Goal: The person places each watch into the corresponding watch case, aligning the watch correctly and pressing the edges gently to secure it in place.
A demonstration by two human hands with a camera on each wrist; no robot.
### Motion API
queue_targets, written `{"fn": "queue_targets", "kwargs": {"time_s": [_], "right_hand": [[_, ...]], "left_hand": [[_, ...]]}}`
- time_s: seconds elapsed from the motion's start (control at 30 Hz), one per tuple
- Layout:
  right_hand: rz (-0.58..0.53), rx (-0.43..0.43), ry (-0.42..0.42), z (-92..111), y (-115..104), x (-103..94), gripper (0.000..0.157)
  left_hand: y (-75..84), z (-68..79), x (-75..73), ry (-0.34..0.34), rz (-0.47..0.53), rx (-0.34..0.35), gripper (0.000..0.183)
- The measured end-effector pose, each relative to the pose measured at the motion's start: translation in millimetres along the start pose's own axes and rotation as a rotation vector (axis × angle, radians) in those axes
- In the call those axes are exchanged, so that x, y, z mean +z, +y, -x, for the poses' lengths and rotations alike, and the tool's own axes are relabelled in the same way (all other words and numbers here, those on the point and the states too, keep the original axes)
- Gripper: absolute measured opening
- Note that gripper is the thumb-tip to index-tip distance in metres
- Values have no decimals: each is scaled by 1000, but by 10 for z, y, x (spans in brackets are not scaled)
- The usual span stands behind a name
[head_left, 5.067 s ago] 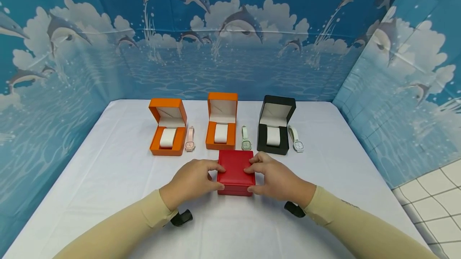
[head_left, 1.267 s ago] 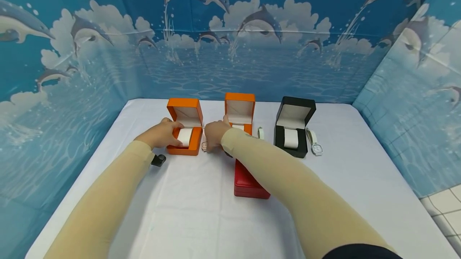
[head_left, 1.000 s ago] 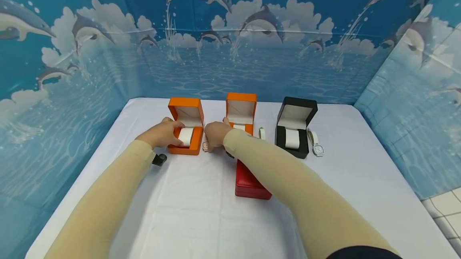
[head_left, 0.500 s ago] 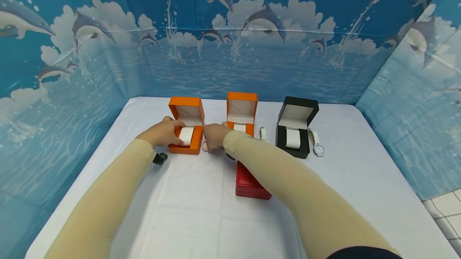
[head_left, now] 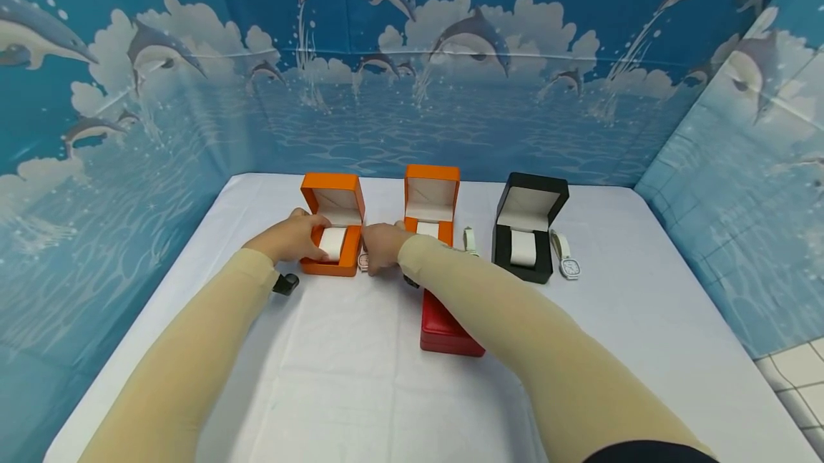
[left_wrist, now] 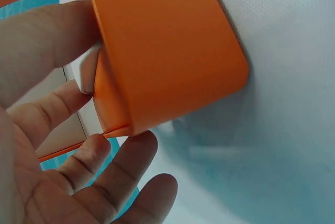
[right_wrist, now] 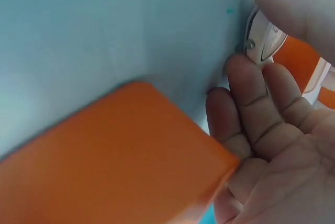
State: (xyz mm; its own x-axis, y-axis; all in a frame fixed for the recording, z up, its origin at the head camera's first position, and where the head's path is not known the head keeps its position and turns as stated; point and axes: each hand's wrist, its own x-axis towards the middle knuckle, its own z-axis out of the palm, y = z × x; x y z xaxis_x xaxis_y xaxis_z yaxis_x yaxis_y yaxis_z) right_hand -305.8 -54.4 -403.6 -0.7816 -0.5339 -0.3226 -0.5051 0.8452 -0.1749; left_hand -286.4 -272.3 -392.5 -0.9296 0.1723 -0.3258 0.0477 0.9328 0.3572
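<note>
My left hand (head_left: 292, 236) reaches into the left orange watch box (head_left: 328, 269), its thumb and a finger pinching the white watch cushion (head_left: 332, 244) at its two ends. In the left wrist view the cushion's edge (left_wrist: 89, 72) shows between them, beside the orange box wall (left_wrist: 172, 41). My right hand (head_left: 384, 244) is down at the table between the two orange boxes, with thumb and fingertips around the small pink wristwatch (head_left: 363, 262). The right wrist view shows the watch case (right_wrist: 266, 34) between them; the strap is mostly hidden.
Another open orange box (head_left: 433, 175) stands behind the right wrist. A pale green watch (head_left: 470, 240), an open black box (head_left: 542, 261) and a white-faced watch (head_left: 569, 267) lie farther right. A closed red box (head_left: 447, 338) sits partly under the right forearm.
Both hands have left the red box and gone to the left orange box and pink watch. Over the last second the watch and right hand have shifted slightly left; the left hand stays put.
</note>
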Motion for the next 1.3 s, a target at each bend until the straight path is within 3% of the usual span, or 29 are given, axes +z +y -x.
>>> {"fn": "queue_targets", "kwargs": {"time_s": [0.27, 0.53, 0.9, 1.17, 1.3], "right_hand": [[-13, -6, -4, -46, 31, 40, 37], [-114, -54, -11, -7, 19, 6, 33], [-90, -84, -9, 63, 19, -41, 26], [-128, -68, 19, 125, 44, -151, 31], [-154, -87, 23, 157, 61, -226, 30]], "left_hand": [[20, -3, 10, -11, 9, 1, 75], [11, 6, 21, -4, -4, -22, 76], [18, 2, 34, 22, -11, 13, 74], [49, -7, 30, 54, -72, 68, 70], [53, -19, 34, 45, -76, 57, 69]]}}
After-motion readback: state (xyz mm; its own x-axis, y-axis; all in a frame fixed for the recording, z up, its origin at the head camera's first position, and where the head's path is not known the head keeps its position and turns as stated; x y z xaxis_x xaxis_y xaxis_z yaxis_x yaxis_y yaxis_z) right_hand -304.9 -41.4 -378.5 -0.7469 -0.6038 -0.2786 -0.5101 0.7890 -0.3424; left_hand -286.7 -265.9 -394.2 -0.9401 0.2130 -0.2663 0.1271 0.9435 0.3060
